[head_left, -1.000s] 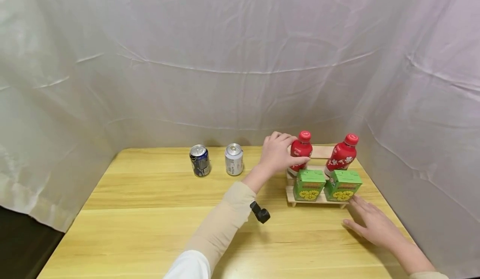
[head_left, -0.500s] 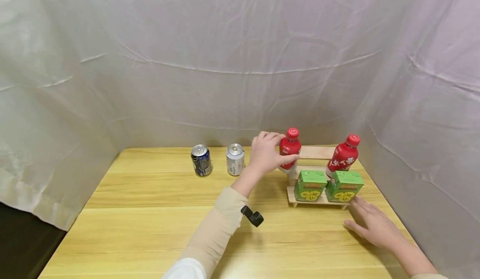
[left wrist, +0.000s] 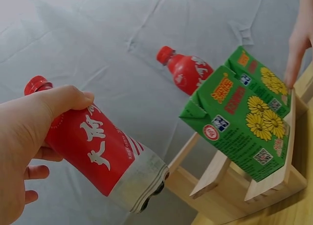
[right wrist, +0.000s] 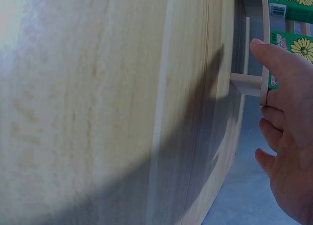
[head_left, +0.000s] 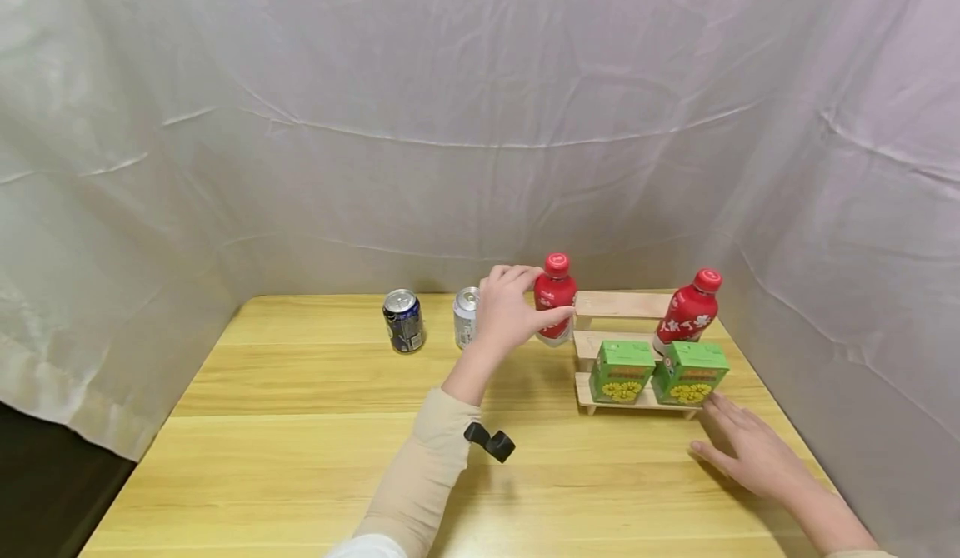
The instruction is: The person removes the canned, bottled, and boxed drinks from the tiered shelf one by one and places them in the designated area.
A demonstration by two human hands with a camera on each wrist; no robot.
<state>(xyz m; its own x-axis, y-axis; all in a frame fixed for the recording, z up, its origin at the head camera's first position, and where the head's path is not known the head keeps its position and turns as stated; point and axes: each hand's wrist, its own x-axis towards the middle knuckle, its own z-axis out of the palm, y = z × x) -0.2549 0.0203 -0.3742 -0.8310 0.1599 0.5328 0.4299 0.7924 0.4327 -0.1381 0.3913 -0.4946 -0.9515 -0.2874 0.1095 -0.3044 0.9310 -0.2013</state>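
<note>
My left hand (head_left: 510, 312) grips a red-labelled plastic drink bottle (left wrist: 93, 142) round its upper part, thumb across the label. In the left wrist view the bottle's base shows free of the rack. It is just left of the stepped wooden rack (head_left: 611, 304) in the head view. A second red bottle (head_left: 687, 308) stands on the rack's right side. Two green drink cartons (head_left: 622, 371) with yellow flowers occupy the front step. My right hand (head_left: 753, 450) is at the rack's front right corner, fingertips right by the right carton (head_left: 690, 372), fingers relaxed.
A dark blue can (head_left: 404, 322) and a silver-white can (head_left: 465, 325) stand towards the back of the wooden table (head_left: 300, 458). The left hand partly covers the silver one. Grey cloth (head_left: 480, 125) hangs behind and along both sides.
The left hand has carried its bottle leftward off the rack's left end, and now overlaps the silver can in the head view. The right hand has stayed in place.
</note>
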